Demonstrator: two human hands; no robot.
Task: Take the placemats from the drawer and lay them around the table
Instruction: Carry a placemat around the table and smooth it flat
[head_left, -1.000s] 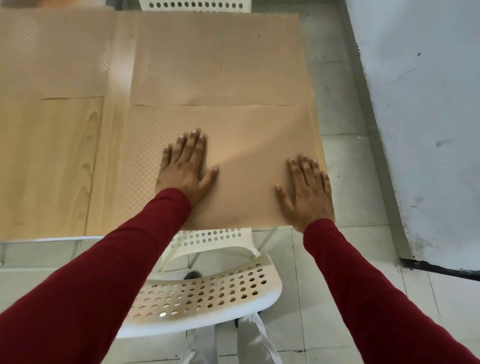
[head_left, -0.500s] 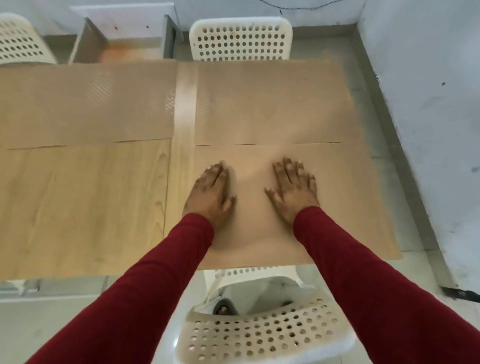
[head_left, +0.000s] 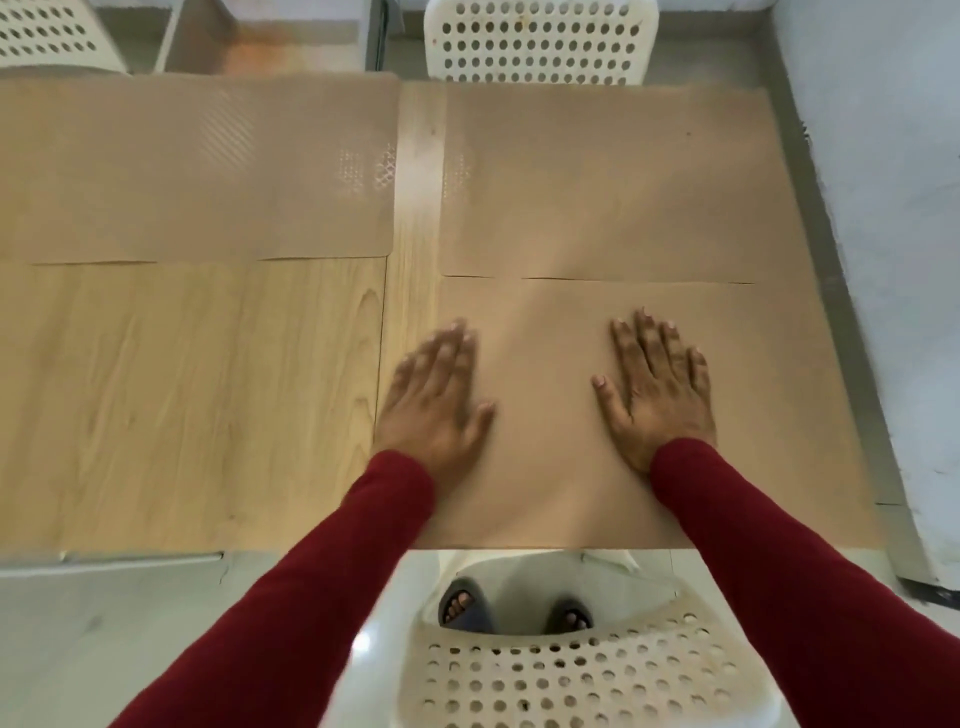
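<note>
tan near placemat (head_left: 561, 467) lying flat at near right of wooden table (head_left: 182, 405), far edge touching far right mat (head_left: 623, 182). pressing with left hand (head_left: 434, 410) and right hand (head_left: 657, 395), both spread flat, pinching nothing. advising: smoothing outward, keeping near edge flush with table rim.

No text, label, brand, number or sign can be read anywhere in the view: the placemats (head_left: 623, 182) show only a plain embossed weave, the table (head_left: 156, 405) only wood grain, the chairs (head_left: 540, 47) only round holes, and the wall (head_left: 883, 156) only scuffs and marks
</note>
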